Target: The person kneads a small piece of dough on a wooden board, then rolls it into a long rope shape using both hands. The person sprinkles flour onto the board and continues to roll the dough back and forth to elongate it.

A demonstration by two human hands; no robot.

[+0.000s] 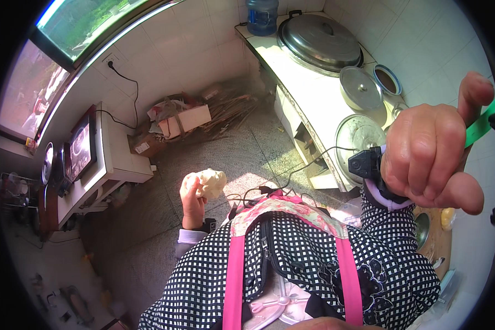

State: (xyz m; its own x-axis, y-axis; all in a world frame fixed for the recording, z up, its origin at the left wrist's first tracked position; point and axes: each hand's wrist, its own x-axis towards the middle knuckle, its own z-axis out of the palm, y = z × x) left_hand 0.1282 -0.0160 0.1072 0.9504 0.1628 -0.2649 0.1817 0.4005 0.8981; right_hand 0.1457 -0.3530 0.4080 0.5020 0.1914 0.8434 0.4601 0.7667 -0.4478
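Note:
My left hand (191, 193) is raised in front of my chest and grips a pale lump of dough (212, 182) between fingers and thumb. My right hand (435, 155) is lifted close to the camera at the right, fingers curled around a thin green strip (481, 125) that runs up toward the right edge. A black device (366, 164) is strapped at that wrist. Below the hands I see my black-and-white checked top and a pink-strapped apron (283, 258).
A tiled counter (308, 93) runs along the right with a large steel lid (320, 39), two smaller lids (360, 87), a bowl (388, 80) and a blue water jug (262, 15). Cardboard and firewood (203, 113) lie by the far wall. A white cabinet with a screen (88, 148) stands left.

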